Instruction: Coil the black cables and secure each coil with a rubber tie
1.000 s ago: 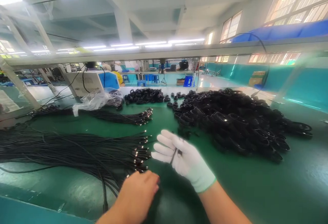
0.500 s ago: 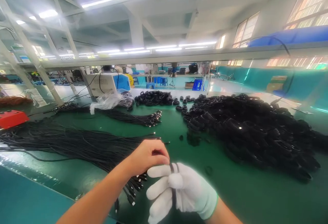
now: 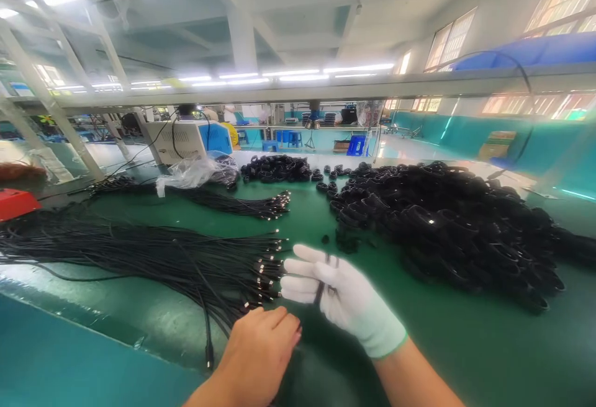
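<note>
My right hand, in a white glove, holds its fingers straight out to the left with a black cable looped around them. The thumb presses on the loop. Below and to the left of it is my bare left hand, its fingers curled inward; whatever is in them is hidden. Just behind both hands, a long bundle of black cables lies on the green mat, with metal plug ends beside the gloved fingertips.
A large heap of coiled black cables covers the right side, with a smaller pile at the back. A second straight bundle, a clear plastic bag, a white-and-blue machine and a red object stand leftward. A shelf beam crosses above.
My left hand has moved down and nearer, away from the gloved fingers. My right hand has risen slightly, its fingers now closer together and pointing left, with the cable loop still around them.
</note>
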{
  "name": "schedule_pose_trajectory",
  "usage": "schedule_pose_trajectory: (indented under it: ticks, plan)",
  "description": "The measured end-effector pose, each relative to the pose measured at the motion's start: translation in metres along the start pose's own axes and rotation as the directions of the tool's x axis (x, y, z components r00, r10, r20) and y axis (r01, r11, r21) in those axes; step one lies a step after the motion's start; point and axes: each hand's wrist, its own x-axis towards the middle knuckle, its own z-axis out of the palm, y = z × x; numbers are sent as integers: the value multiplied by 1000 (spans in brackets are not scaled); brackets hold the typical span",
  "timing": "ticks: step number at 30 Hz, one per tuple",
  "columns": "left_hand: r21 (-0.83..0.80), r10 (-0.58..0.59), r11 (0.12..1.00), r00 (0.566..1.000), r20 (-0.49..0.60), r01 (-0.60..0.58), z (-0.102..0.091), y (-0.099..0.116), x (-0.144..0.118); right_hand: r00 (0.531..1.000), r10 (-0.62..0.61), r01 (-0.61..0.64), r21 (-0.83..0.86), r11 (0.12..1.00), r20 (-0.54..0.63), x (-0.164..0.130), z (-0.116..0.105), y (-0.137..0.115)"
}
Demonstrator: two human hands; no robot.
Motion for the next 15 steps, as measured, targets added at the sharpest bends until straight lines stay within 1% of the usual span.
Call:
schedule_pose_trajectory:
  ticks: [2,4,6,7,8,10,12,13,14,15]
  plan:
    - [-2,81,997,994,-70,-82,-15,-2,8,999,50,-51,-71,996,-18,-1,0,7]
    - [-38,114,992,988,-102,-119,-33,-12,21,988,144,-136,-114,984,62,-4,-1,14]
    - [-170,98,979,993,-69,-109,-49,-25,35,955,232,-214,-110,971,184,-5,-1,21]
    - [-275,79,958,996,-29,-84,-54,-31,41,938,261,-244,-99,965,230,-6,-1,24]
    - [-396,55,917,998,29,-39,-57,-35,46,925,282,-270,-81,959,255,-6,-1,27]
    - [-609,8,789,990,138,79,-56,-40,54,904,322,-325,-38,945,283,-5,1,32]
    - [-730,-12,666,980,197,155,-48,-43,57,883,349,-374,20,927,314,-3,5,35]
    - [-758,-11,632,980,197,160,-42,-44,57,879,345,-383,55,922,328,-3,7,35]
    - [-768,-7,623,983,183,148,-35,-46,57,883,329,-377,87,922,335,-2,9,33]
    - [-757,-4,640,986,167,131,-28,-49,55,895,302,-354,112,929,327,-2,11,31]
